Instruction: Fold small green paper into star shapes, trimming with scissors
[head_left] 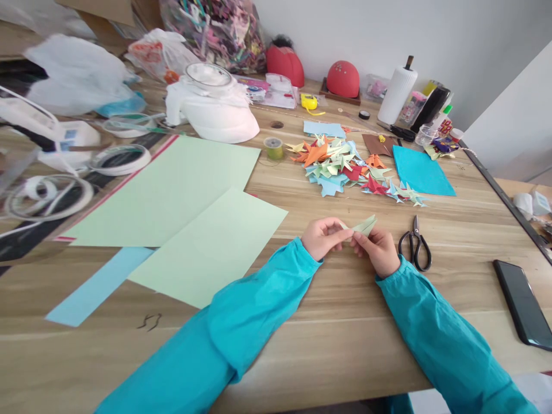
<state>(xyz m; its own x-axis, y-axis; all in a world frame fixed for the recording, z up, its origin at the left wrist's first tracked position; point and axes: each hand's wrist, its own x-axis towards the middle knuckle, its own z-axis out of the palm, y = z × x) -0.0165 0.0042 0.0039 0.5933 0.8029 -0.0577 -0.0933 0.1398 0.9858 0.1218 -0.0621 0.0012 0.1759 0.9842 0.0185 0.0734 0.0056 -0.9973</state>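
Between my two hands is a small piece of folded pale green paper (365,225), raised a little above the wooden table. My left hand (324,237) pinches its left end between thumb and fingers. From the right, my right hand (379,250) grips it with the thumb on top; the fingers beneath are partly hidden. Just beyond lies a heap of folded paper pieces (332,164) in orange, green, blue and red. A pair of black-handled scissors (416,244) rests right of my right hand.
Pale green sheets (211,247) and a blue paper strip (97,287) lie to the left. A spool of thread (273,149) stands near the heap. At the right are a turquoise square (422,171) and a phone (524,302). Bags and a white cap (215,106) line the back.
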